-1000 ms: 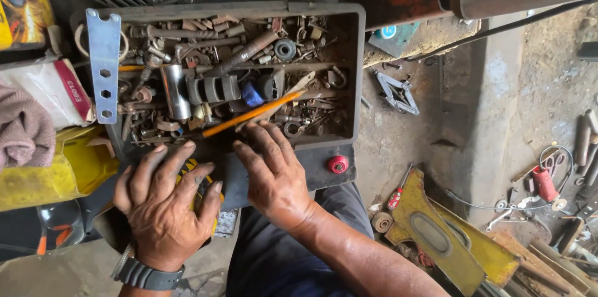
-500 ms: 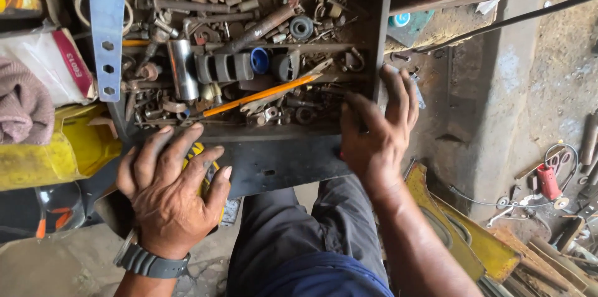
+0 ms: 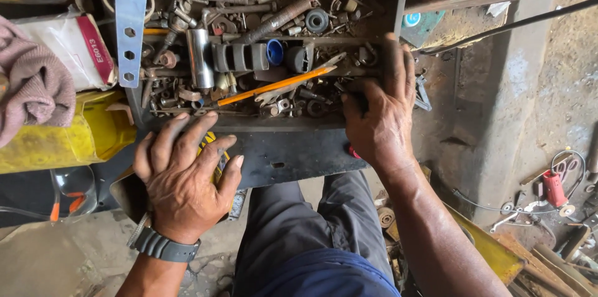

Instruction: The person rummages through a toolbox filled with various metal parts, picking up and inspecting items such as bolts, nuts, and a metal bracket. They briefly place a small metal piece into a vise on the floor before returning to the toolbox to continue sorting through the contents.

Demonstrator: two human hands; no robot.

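Right hand (image 3: 379, 124): now at the right end of the toolbox (image 3: 286, 147), fingers spread and curled over the near-right rim, fingertips down among the loose metal parts; gripping the box wall or merely pressing on it, cannot tell. A second ago flat on the near lip at the middle; half a second ago already out at the right corner. Left hand (image 3: 185, 175): open, palm down, fingers splayed on the near-left lip, over a yellow-and-black sticker; unchanged across the three moments, wristwatch (image 3: 163, 246) on the wrist. Toolbox: resting across the lap, above dark trousers (image 3: 293, 234), filling more of the view than before. With one hand at each end, a steadying or two-handed hold, by judgement. Inside: orange pencil (image 3: 274, 85) lying aslant near the middle, chrome socket (image 3: 199, 57) upright to its left, blue cap (image 3: 275, 52), long threaded bolt (image 3: 277, 19). Left of the box: yellow container (image 3: 56, 141), pink cloth (image 3: 31, 88). Far right, on the ground: red-handled tool (image 3: 553, 188).
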